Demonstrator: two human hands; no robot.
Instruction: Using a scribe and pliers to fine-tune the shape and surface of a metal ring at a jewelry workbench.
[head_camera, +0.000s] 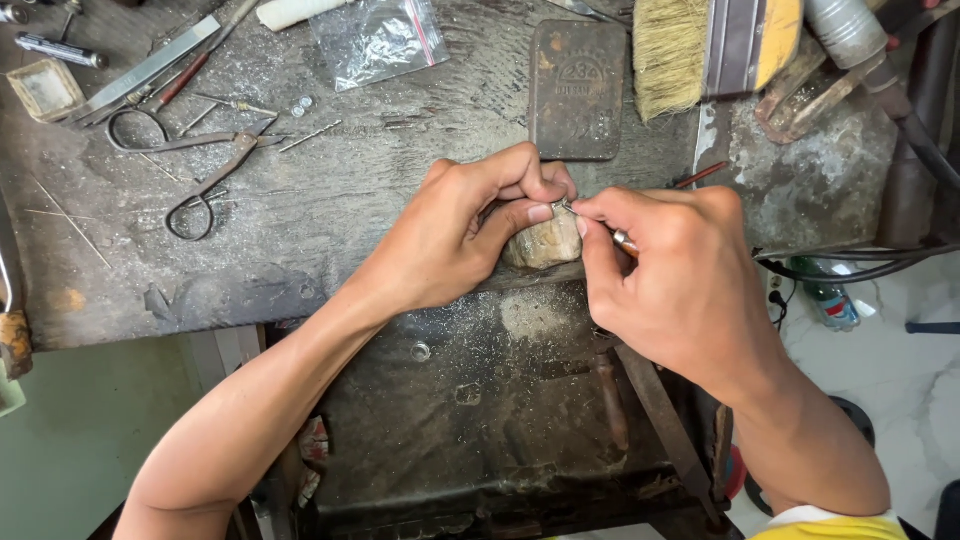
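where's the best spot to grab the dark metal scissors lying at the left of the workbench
Probably by the two loop handles of the dark metal scissors, one up near, one lower at. They lie flat on the worn grey workbench, loops pointing left with bare surface around them, so come from above on the left; the blades point right toward thin wire bits.

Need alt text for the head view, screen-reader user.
Two bare hands meet over a worn wooden bench peg: the left hand pinches a tiny metal piece against it while the right hand works it with a thin tool. Shears, a brush and a metal block lie on the workbench.
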